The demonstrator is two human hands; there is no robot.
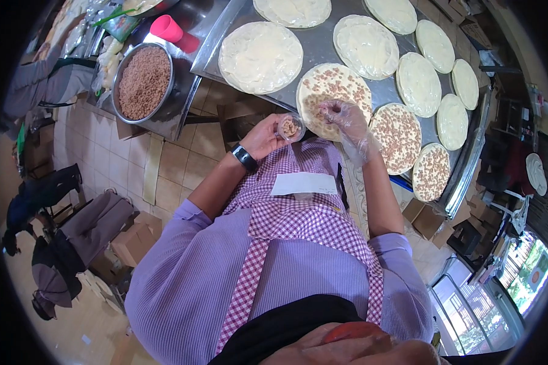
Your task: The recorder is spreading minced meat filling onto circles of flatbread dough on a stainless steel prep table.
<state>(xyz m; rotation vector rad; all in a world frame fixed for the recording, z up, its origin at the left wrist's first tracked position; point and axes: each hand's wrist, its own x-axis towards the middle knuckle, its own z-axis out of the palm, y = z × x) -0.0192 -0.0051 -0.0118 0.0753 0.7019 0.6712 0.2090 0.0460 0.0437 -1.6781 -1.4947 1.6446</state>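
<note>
Right-hand glove (358, 135): thin, glossy, clear plastic. Under its fingers (333, 110): crumb-topped round (324, 82), matt, rough. Beyond the fingers: tray (318, 50), smooth, reflective metal.

Narrow lane between bowl (172, 78) and tray (318, 48)
Pink cup (165, 28) at far end; dough rounds (419, 85) crowd around right hand (345, 120)

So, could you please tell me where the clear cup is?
In the head view, the clear cup is in the left hand, by the lower left edge of the crumb-topped round under the right hand.
</note>
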